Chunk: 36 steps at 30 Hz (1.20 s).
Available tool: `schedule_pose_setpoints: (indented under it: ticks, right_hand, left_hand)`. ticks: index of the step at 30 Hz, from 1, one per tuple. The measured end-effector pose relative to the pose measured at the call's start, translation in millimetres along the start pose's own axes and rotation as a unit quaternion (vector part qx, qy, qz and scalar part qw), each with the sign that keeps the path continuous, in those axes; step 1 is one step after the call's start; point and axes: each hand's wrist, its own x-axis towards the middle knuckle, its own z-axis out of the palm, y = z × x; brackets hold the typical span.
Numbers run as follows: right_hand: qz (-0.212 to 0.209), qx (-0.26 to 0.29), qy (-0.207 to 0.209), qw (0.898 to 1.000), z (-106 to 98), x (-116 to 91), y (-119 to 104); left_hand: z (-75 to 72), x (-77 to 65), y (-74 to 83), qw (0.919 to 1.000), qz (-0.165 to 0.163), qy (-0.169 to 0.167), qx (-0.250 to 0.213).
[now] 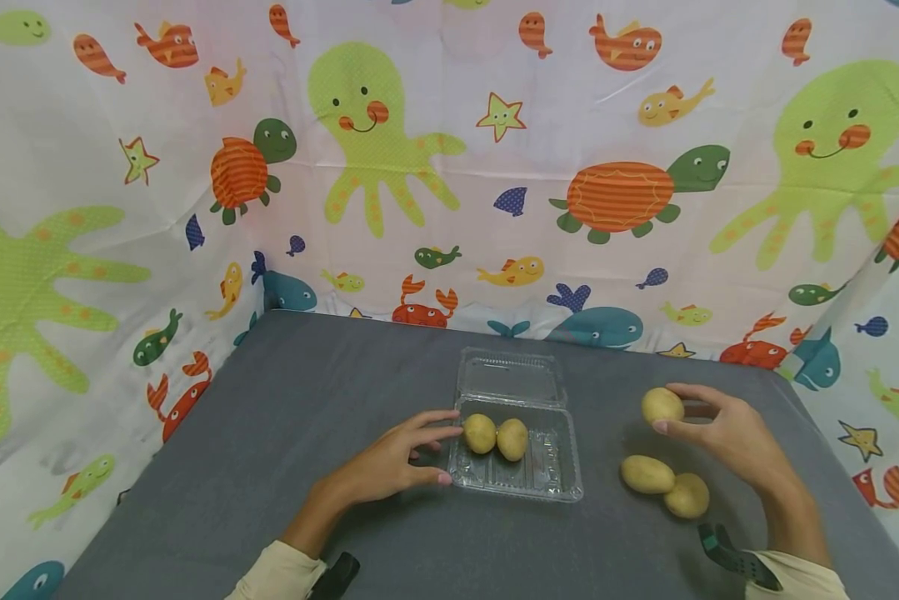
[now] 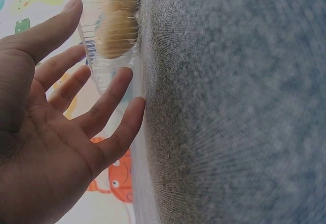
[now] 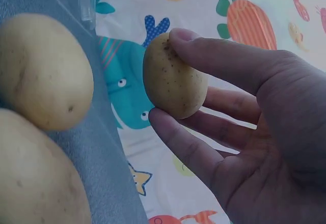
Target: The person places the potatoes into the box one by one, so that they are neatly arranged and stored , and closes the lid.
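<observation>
My right hand [image 1: 726, 429] pinches a potato [image 1: 662, 406] between thumb and fingers, raised over the right part of the table. In the right wrist view this potato [image 3: 170, 81] shows small dark specks near the thumb. Two more potatoes lie together below that hand, a longer one [image 1: 647, 474] and a rounder one [image 1: 687, 497]. A clear plastic clamshell box [image 1: 554, 492] stands in the middle with its lid [image 1: 511, 375] folded back. Inside are a left potato [image 1: 480, 433] and a right potato [image 1: 512, 439]. My left hand [image 1: 397, 461], fingers spread, has its fingertips at the box's left side.
A grey cloth covers the table [image 1: 269, 400]. Behind it and along both sides hangs a white curtain [image 1: 449, 167] printed with sea animals. Dark straps circle both wrists, the right strap [image 1: 737, 557] close to the loose potatoes.
</observation>
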Motion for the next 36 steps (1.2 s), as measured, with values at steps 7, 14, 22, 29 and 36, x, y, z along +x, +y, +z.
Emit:
schedule_pose_setpoints:
  ticks: [7, 14, 22, 29, 36]
  right_hand:
    - [-0.016, 0.007, 0.012, 1.0, 3.2, -1.7, -8.7]
    - [-0.029, 0.016, 0.022, 0.999, 5.8, -3.3, -17.8]
    - [-0.05, 0.019, 0.038, 0.998, 8.7, -5.4, -27.1]
    - [-0.071, 0.024, 0.048, 0.996, 11.6, -7.3, -35.0]
    - [-0.089, 0.035, 0.048, 0.994, 15.5, -9.6, -46.2]
  left_hand:
    - [-0.2, -1.2, 0.5, 1.0, -0.001, -0.002, 0.001]
    - [0.4, -0.7, -0.7, 1.0, -0.001, -0.001, -0.002]
    - [0.7, 0.2, -2.3, 1.0, 0.002, 0.0, 0.001]
    - [0.4, 0.7, -2.1, 1.0, 0.001, 0.0, -0.003]
    - [-0.1, 0.1, -1.1, 1.0, -0.001, 0.0, -0.005]
